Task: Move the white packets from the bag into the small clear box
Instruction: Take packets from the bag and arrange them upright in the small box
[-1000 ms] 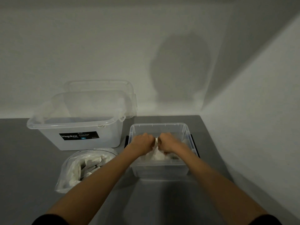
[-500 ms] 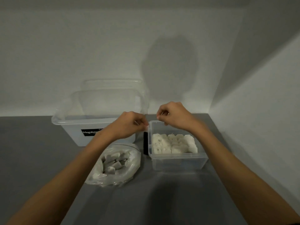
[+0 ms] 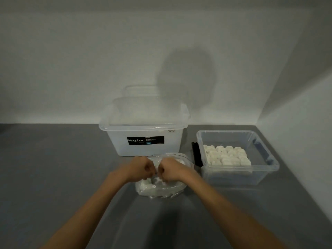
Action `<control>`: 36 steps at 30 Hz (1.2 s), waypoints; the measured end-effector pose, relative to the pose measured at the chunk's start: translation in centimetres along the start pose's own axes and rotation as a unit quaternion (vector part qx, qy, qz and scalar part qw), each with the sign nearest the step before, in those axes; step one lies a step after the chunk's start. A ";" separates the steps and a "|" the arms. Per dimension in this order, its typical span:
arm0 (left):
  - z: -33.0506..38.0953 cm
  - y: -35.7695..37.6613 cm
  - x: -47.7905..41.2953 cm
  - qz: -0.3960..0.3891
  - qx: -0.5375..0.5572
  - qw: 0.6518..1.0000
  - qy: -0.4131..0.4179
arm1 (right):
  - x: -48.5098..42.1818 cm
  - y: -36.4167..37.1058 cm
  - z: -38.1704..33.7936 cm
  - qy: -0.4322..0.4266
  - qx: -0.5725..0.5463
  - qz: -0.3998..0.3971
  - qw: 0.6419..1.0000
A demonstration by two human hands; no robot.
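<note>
White packets lie in neat rows across the floor of the small clear box, which sits by the right edge of the grey tabletop, close to the far right corner; more packets show dimly through the clear plastic bag just to the box's left. Both hands are down in the mouth of that bag, knuckles nearly touching. The left hand is curled into a closed grip, and so is the right hand, each apparently pinching bag plastic or a packet, though I cannot tell which. Behind the bag, toward the wall, stands a large translucent Megabox bin with its lid on. A black clip shows on the small box's left side.
</note>
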State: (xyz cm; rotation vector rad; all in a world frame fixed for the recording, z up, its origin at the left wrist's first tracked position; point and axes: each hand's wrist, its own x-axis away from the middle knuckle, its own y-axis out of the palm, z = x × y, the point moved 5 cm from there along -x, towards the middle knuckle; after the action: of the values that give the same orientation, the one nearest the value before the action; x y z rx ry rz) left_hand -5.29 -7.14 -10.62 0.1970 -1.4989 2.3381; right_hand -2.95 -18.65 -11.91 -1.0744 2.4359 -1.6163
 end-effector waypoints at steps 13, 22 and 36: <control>-1.7 1.7 -0.1 0.095 0.051 0.993 0.038 | -1.5 2.8 1.3 0.087 -0.049 0.061 0.993; -1.5 0.7 1.2 0.180 0.177 0.966 0.060 | 2.5 -2.8 -0.1 0.010 -0.238 0.140 0.961; -3.4 0.2 2.0 0.233 0.235 0.943 0.028 | -1.8 2.3 2.2 0.129 -0.047 0.100 0.986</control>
State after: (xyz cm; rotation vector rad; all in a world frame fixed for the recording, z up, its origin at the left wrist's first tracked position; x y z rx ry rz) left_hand -6.99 -3.73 -11.68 -0.1240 -1.0114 3.0286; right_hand -1.91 -18.91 -15.45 -0.6359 2.7010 -1.6841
